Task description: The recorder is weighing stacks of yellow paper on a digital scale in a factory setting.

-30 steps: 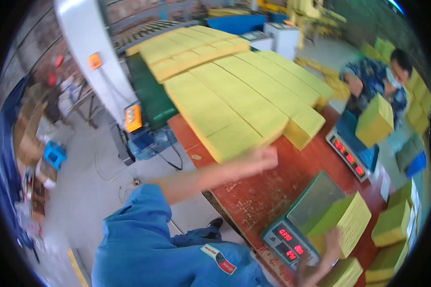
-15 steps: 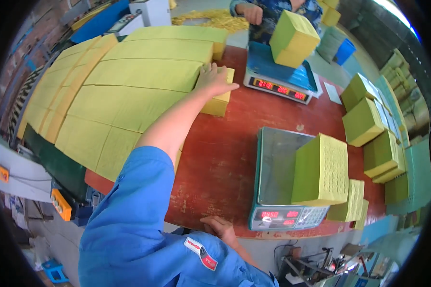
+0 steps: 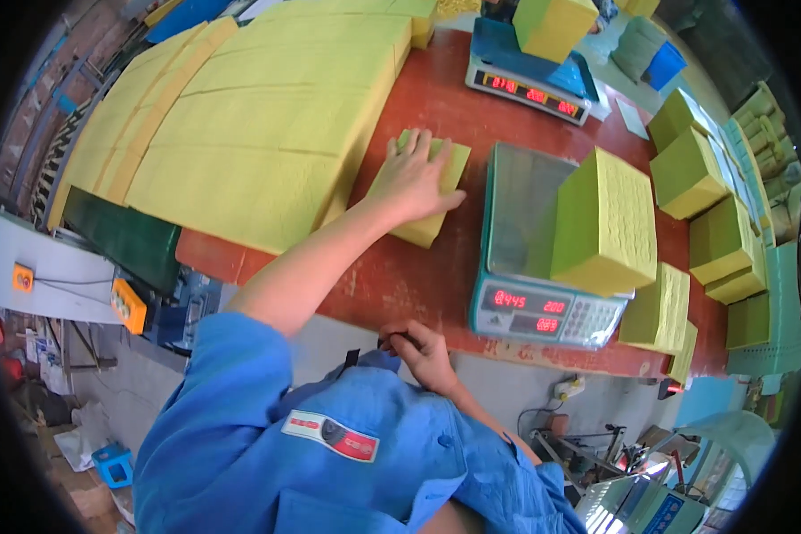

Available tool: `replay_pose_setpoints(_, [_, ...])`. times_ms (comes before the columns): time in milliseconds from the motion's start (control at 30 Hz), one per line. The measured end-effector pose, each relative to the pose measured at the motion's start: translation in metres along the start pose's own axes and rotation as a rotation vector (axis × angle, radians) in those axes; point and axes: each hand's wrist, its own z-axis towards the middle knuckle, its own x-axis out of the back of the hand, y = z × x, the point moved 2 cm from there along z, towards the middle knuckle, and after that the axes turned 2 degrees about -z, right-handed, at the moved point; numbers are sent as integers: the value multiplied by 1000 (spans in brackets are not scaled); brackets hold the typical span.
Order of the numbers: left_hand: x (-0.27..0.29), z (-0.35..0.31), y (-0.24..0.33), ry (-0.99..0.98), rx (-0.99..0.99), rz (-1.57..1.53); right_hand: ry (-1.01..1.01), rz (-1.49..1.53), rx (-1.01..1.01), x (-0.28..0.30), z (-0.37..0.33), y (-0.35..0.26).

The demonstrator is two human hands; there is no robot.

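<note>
My left hand lies over a small stack of yellow paper on the red table. Its fingers spread across the top and the thumb reaches over the right side, gripping it. Beside that stack, to the left, stands a large pile of yellow paper. My right hand is at the table's near edge, close to my blue shirt, its fingers curled together; what they may hold is hidden. Right of the left hand is a digital scale with a lit red display, carrying a tall yellow paper stack.
A second scale at the back bears another yellow stack. More yellow stacks line the table's right side, and one stands right of the near scale. Machine parts stand on the floor below the table.
My left hand has drawn the small yellow stack along the pile's side toward me. The view has shifted, and the near scale's reading differs. My right hand's fingers are more curled.
</note>
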Motion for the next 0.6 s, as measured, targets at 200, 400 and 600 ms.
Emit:
replay_pose_setpoints(200, [46, -142, 42, -75, -264, -86, 13, 799, -631, 25, -71, 46])
replay_pose_setpoints(400, [87, -209, 57, -190, -279, 97, -158, -4, -174, 63, -81, -60])
replay_pose_setpoints(600, [42, -320, 101, 439, 280, -295, 96, -481, 598, 76, 17, -153])
